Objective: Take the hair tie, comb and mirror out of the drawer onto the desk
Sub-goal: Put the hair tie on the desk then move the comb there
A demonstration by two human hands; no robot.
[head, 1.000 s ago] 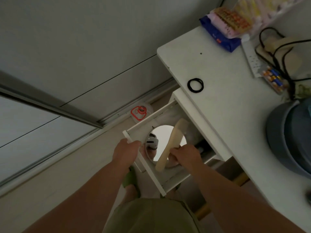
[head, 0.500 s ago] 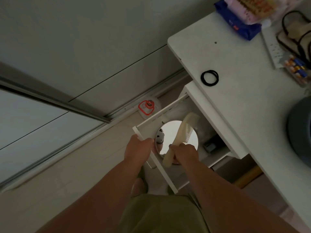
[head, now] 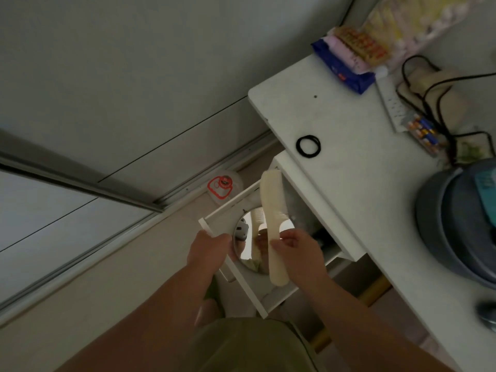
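A black hair tie (head: 308,146) lies on the white desk (head: 362,162) near its left edge. Below the desk the white drawer (head: 243,284) stands pulled out. A round mirror (head: 248,247) lies flat inside it, partly covered. My right hand (head: 295,249) is shut on a cream comb (head: 271,210) at its middle, held lengthwise above the mirror with its far end raised over the drawer's back. My left hand (head: 208,249) grips the drawer's front panel near its left corner.
At the desk's back stand snack packets (head: 349,57), a power strip (head: 393,106) with black cables, and batteries (head: 424,131). A grey round container (head: 456,224) takes up the desk's right side. On the floor by the sliding door track sits a clear bottle with a red cap (head: 222,185).
My right hand has lifted the comb higher above the mirror and turned it, so its far end now points toward the desk edge. My left hand still holds the drawer front.
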